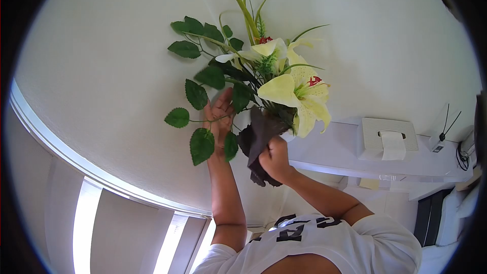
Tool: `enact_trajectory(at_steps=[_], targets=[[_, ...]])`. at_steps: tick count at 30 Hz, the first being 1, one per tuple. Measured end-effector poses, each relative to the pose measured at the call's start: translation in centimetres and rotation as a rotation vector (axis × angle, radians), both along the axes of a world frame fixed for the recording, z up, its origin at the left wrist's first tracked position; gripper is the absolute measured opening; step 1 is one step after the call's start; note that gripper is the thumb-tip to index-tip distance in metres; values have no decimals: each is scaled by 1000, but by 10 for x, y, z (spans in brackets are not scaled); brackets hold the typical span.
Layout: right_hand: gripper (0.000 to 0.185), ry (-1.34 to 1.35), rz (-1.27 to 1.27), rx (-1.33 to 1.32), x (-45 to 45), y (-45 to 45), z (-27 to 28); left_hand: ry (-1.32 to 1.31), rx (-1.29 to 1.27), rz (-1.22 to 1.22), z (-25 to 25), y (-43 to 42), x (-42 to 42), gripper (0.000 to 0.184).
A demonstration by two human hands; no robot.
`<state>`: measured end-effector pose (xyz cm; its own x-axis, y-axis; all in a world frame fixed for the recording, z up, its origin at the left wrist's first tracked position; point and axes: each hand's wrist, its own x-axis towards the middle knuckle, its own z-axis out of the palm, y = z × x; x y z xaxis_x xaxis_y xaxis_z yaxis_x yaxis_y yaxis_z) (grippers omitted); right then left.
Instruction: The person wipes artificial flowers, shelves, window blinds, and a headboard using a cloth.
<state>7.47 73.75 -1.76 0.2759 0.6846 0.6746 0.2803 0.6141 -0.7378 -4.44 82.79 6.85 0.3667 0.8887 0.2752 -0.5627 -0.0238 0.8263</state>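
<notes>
My right hand [276, 158] is closed around a dark brown cloth [261, 132], which hangs loosely below the fist and spreads up beside the flowers. My left hand [221, 117], palm showing and fingers extended, is among the green leaves [202, 144] on the left side of an arrangement; leaves cover part of it, and I cannot tell whether it touches them. Pale yellow lilies [282, 91] with red centres and long grassy blades [247, 15] rise above both hands. Only a sliver of a white vase [288, 135] shows beneath the lilies, mostly hidden by the cloth and blooms.
A white shelf [324, 153] runs to the right along the wall. On it stand a textured tissue box [388, 137] and a reed diffuser [439, 143]; a coiled black cable [462, 156] is at its far end. Bright window blinds [86, 223] are at lower left.
</notes>
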Motion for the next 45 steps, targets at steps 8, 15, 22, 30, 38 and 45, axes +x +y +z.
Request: enact_trajectory(at_steps=[8,15,22,30,38,45], targets=[[20,-146,-188,-138,13,43,18,88,-84,-129,-33,55,8,58],[14,-382,-189,-282,10,54,23,226,-176,73,-5,-10,28,69],[12,-400,-148,-253,6,50,16,377,-181,-6,-35,15,-2,58],[10,-439,-174,-209,14,8,26,228,50,154,-22,10,-6,58],[8,-317,233,-54,55,-62,89,-62,132,223,-13,-94,-49,51],[18,-113,340,156,44,-48,161,251,757,931,98,-133,-29,47]])
